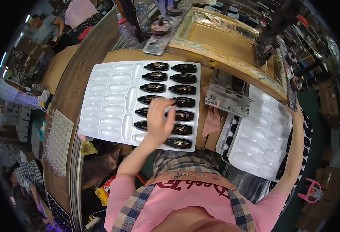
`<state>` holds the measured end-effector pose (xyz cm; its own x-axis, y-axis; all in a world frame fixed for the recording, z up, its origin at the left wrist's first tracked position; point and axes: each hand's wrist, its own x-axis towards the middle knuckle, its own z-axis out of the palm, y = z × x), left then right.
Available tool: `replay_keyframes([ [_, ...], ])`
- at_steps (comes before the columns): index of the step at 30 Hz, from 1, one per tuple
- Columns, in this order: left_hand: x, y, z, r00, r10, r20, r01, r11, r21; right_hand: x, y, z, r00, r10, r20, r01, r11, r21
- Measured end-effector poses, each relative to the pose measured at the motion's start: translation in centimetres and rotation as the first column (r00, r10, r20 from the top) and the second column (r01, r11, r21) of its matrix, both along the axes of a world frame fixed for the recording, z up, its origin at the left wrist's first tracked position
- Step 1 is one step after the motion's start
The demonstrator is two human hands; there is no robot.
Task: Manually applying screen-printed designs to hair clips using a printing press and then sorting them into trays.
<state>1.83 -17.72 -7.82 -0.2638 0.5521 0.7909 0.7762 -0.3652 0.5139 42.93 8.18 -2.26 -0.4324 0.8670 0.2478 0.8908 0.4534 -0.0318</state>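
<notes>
A white moulded tray [100,89] lies in front of me, with two columns of glossy black, barrel-shaped parts [182,89] bearing gold print in its right half. My left hand [160,120] is above these parts, fingers curled and thumb close to the index finger. Its fingertips are beside a part in the right column; whether anything is between them is hidden. One hollow [139,137] near the wrist is bare. At the right, my right hand [297,112] is closed at the corner of a wooden screen-printing frame [231,65]; its fingers are partly hidden.
A metal fixture [228,94] stands below the frame. Further white trays [260,135] are stacked at the right, near a pink stool [312,190]. A bottle with a red cap [127,31] stands at the back. Other people [48,29] are at the far left.
</notes>
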Motion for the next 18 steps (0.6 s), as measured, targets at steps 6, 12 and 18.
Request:
replay_keyframes([
  [6, 2.0, 13.9, 4.7, 0.904, -0.401, -0.149, 0.355, 0.897, -0.264, 1.4, -3.4, 0.2, 0.998, 0.044, -0.034, -0.033, 0.962, 0.271],
  [12, 1.1, 19.9, 5.1, 0.889, -0.455, 0.052, 0.446, 0.833, -0.329, -5.6, -9.5, 1.9, 0.822, -0.051, -0.567, -0.027, 0.991, -0.129],
  [18, 0.1, 18.2, 8.2, 0.717, -0.454, 0.529, 0.595, 0.793, -0.127, -12.0, -10.0, 2.1, 0.742, 0.277, -0.611, -0.32, 0.946, 0.04],
])
